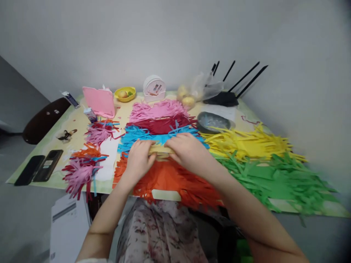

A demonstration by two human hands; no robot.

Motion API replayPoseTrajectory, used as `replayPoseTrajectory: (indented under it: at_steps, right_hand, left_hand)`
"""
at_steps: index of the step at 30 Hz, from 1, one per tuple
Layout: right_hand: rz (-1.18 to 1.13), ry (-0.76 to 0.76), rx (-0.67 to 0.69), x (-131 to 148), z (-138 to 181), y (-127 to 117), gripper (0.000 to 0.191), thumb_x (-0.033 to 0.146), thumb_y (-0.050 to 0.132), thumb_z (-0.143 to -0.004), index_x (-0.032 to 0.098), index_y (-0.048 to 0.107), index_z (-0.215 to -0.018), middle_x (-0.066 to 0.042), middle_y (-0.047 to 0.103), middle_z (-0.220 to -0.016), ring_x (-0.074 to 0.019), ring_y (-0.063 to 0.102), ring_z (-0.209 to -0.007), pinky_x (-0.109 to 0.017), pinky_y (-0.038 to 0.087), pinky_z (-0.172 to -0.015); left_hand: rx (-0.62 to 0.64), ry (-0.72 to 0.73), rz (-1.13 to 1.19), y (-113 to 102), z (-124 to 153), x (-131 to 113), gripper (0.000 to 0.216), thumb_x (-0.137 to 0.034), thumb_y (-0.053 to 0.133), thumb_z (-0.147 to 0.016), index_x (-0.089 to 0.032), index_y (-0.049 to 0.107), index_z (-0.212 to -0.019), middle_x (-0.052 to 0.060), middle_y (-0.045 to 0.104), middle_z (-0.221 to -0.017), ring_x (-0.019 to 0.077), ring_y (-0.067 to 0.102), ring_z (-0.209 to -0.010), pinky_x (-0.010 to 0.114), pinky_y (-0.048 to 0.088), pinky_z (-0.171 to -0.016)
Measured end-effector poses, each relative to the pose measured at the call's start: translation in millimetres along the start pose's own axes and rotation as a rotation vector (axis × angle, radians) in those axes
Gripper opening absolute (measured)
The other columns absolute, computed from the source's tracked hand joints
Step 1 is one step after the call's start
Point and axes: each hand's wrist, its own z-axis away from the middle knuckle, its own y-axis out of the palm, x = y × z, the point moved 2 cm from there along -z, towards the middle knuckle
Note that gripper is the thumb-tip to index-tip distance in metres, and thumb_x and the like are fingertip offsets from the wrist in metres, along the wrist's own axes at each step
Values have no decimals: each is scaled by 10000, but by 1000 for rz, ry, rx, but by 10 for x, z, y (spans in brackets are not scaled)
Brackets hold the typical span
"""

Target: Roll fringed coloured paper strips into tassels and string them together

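Between my two hands is a pale yellow strip [161, 149], perhaps tape or folded paper; its exact kind is not clear. My left hand [140, 156] pinches one end of it, and my right hand [186, 149] grips the other. Both are closed and held above fringed orange paper [164, 175]. Just behind them lies fringed blue paper [134, 137], then dark red paper [161, 125] and pink paper [161, 110]. To the right spread fringed yellow paper [249, 144] and green paper [274, 180].
Pink and red tassels [82, 170] lie at left near two phones [48, 165]. Along the back stand a pink tablet case [99, 101], a yellow bowl [125, 94], a white holder [154, 88] and a black router [222, 98]. A dark oval container [214, 122] sits right of centre.
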Motion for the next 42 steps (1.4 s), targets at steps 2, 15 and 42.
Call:
replayPoseTrajectory:
  at_steps: [2,15,42]
  right_hand:
    - [-36,59,-23,17,15,-136,93,155,584,-848,224,638,-880,-72,694,-838,-248,627,-823,-353,456,-735]
    - [-776,450,-147,-190,298,-98,131,268,569,-847,192,657,-909,-24,689,-849,-168,603,-733,-258,438,-653]
    - [-948,305,-150,-212,379,53,334,81,492,-756,241,785,-734,-41,715,-884,-161,667,-802,-286,531,-741]
  left_hand:
    - [-4,-65,162,-8,-40,52,215,-145,483,-870,-187,655,-993,64,729,-992,225,653,-952,376,476,-959]
    - [110,-157,881,-52,-77,186,189,-243,572,-844,-171,626,-1010,8,611,-818,124,535,-663,207,409,-580]
    - [646,-179,820,-135,-254,119,352,-492,647,-823,-142,613,-796,-32,509,-653,86,428,-554,207,318,-510]
